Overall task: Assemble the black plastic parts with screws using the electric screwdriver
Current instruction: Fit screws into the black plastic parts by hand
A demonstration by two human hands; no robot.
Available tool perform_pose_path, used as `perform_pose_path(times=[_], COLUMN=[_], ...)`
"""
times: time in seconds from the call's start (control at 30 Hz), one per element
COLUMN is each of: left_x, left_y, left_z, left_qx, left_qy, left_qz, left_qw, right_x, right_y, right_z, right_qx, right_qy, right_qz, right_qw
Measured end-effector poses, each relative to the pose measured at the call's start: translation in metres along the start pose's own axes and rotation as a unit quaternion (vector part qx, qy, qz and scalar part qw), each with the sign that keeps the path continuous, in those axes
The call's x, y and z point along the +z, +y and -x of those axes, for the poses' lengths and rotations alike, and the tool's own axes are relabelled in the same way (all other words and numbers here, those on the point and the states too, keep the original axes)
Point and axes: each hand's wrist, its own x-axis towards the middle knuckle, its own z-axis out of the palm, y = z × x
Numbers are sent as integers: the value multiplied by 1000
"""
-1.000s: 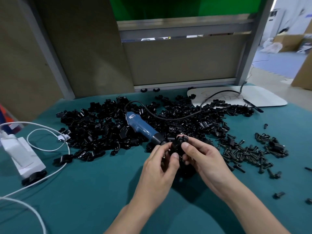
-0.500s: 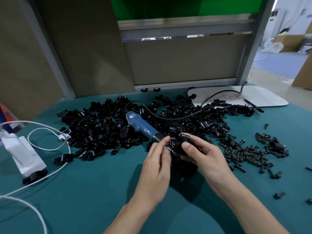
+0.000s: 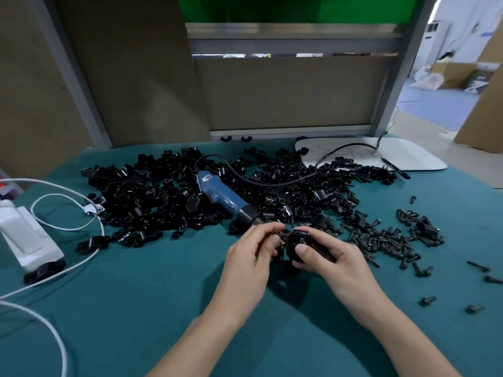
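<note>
My right hand [image 3: 324,254] grips a black plastic part [image 3: 298,238] just above the teal table, thumb pressed on its near face. My left hand [image 3: 253,251] pinches a small dark piece, probably a screw [image 3: 281,235], against the part's left side; it is too small to tell for sure. The blue electric screwdriver [image 3: 221,195] lies on the heap of black plastic parts [image 3: 152,197] behind my hands, its tip pointing at them. A pile of black screws [image 3: 381,238] lies to the right of my right hand.
A white charger block [image 3: 25,238] with white cables [image 3: 65,213] sits at the left edge. A white board [image 3: 400,156] lies at the back right with the screwdriver's black cord across it. Stray screws [image 3: 427,300] dot the right side. Partition panels close the back.
My left hand shifted its fingers from cupping the part to pinching at its left side. Both hands and the part stayed over the same spot near the screwdriver tip.
</note>
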Motion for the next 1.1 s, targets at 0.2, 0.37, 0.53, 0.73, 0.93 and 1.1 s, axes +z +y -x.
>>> perform_pose_path(times=[0.2, 0.37, 0.53, 0.73, 0.93, 1.1], left_x=[0, -3, 0, -1, -1, -1], left_y=[-1, 3, 6, 5, 6, 3], left_z=[1, 0, -2, -5, -5, -4], left_qx=[14, 30, -37, -83, -101, -94], left_qy=[-6, 6, -20, -21, -3, -29], left_qz=[-36, -13, 84, 134, 162, 117], left_qw=[999, 999, 996, 987, 982, 988], right_x=[-2, -4, -4, -6, -8, -9], right_y=[5, 7, 5, 7, 11, 9], right_z=[0, 0, 0, -1, -3, -2], right_qx=[-18, -44, -59, -62, -66, -60], right_qy=[-18, -37, -51, -40, -32, -47], right_qz=[67, 122, 147, 144, 144, 155], right_qw=[997, 991, 986, 987, 987, 985])
